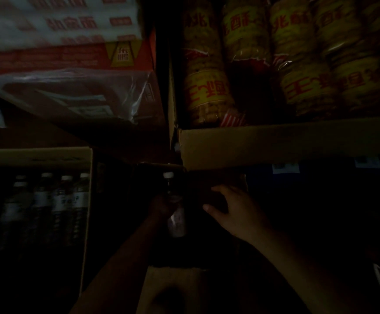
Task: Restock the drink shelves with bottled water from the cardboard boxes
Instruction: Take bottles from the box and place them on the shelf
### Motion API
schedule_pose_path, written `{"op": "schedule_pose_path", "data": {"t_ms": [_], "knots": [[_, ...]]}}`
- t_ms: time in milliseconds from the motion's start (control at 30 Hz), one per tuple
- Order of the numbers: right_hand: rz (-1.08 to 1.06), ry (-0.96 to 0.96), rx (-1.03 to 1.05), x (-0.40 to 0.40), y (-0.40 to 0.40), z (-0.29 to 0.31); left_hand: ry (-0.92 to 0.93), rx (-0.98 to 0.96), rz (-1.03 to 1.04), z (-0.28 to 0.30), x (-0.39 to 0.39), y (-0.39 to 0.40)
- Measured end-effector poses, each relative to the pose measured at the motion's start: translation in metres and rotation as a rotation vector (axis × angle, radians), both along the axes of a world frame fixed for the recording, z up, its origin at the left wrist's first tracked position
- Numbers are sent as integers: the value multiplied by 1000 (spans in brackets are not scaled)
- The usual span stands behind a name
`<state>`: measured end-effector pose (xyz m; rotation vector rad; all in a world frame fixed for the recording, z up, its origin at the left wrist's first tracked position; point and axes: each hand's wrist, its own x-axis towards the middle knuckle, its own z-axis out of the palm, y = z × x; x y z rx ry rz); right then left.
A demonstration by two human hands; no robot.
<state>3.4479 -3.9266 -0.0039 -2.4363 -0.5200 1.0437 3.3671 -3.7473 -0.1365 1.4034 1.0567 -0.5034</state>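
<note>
The scene is very dark. Your left hand [162, 206] grips a water bottle [175, 214] around its upper body, holding it upright with its white cap [168, 175] on top; the hand is in deep shadow, so you cannot make out each finger. Just right of the bottle, your right hand [232, 209] reaches forward with thumb and fingers spread and slightly bent, holding nothing; its fingertips reach a dim cardboard flap [218, 177] there, though the dark hides any contact.

Left of the bottle stands an open cardboard box [87, 200] packed with more capped water bottles [55, 200], upright in rows; their lower halves fade into black. Above and right of the bottle, a second cardboard box [275, 143] juts out, its front wall overhanging the space right above the white cap. It holds clear tubs of snacks [209, 96] with yellow and red labels, lying on their sides. Up and left of the bottle sit an orange-red carton [71, 57], a sheet of crumpled clear plastic [82, 87] in front of it, and white cartons [60, 19] with red print, blurred and cut off by the top edge.

Below the bottle, a pale cardboard surface [184, 288] is barely visible. Right of the bottle, beneath the snack box, everything is nearly black apart from a few small pale tags [285, 167].
</note>
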Motion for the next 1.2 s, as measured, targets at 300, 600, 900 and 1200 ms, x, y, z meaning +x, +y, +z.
{"op": "schedule_pose_path", "data": {"t_ms": [300,600,900,1200], "knots": [[-117,204,58,-26,-1,104,-148,-139,-4,157,-10,-4],[-185,460,234,-41,-1,235,-328,-98,-252,352,2,-3],[-399,375,449,-45,-13,380,-486,-31,-345,535,24,-16],[-526,87,564,-52,-58,531,-587,-47,-385,703,38,-66]]}}
